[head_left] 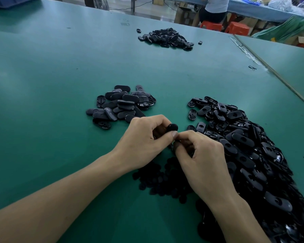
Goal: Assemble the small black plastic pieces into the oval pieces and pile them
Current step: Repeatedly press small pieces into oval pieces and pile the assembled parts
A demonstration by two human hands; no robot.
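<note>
Gripped in the left hand [144, 137], fingers curled round it and thumb tip at its near edge: one oval piece [172, 128], rounded end poking out past the fingers, held just over the bench [51, 76]. Pinched in the right hand [200, 155], thumb against forefinger and touching the left thumb: something dark, most likely a small piece [176, 145], largely hidden by the fingers. Judged mid-fit, insert meeting oval.

Handling, as a guess: light, stiff moulded plastic, glossy and so a little slippery. Thin enough, perhaps, to flex or crack at the cut-out if forced. Best taken by the long edges of the oval, leaving the slotted face free. Insert best nipped by its rim and pressed in square, not at a slant.

No tray or bin for the parts. Loose on the bench instead:
- oval heap [244, 146] to the right, cut-outs showing
- small-piece heap [158, 179], low and blurred, under the wrists
- finished pile [119, 106] ahead-left, just beyond the left hand
- far pile [167, 38] well across the bench

Corner of a blue crate [11, 0] at top left, contents out of sight.
</note>
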